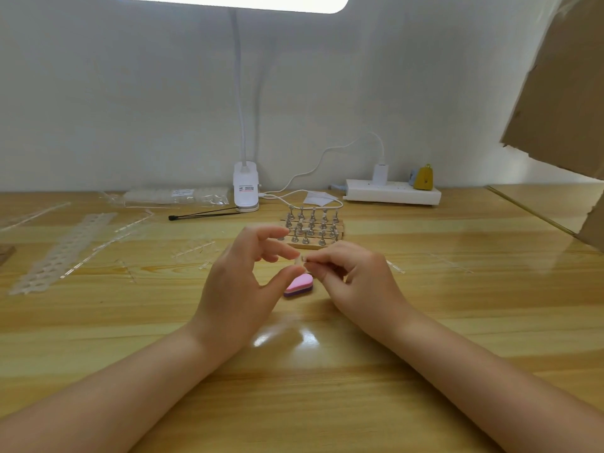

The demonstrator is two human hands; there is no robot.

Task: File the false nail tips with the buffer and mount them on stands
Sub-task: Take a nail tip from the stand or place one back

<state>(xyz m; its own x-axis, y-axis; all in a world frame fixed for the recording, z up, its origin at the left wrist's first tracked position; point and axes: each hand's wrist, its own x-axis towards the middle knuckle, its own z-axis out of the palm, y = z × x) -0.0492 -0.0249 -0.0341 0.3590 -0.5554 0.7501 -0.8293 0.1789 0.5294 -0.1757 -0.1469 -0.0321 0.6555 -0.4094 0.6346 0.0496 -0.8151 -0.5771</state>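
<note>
Nail tip between hands (buffer below)

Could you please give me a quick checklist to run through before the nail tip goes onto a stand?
1. Nail tip held between both hands: ok; left hand and right hand pinch it.
2. Buffer set down on the table: ok.
3. Stand rack just behind the hands: ok.
4. A free stand available: cannot tell.
5. Filing finished: cannot tell; too small.
</note>
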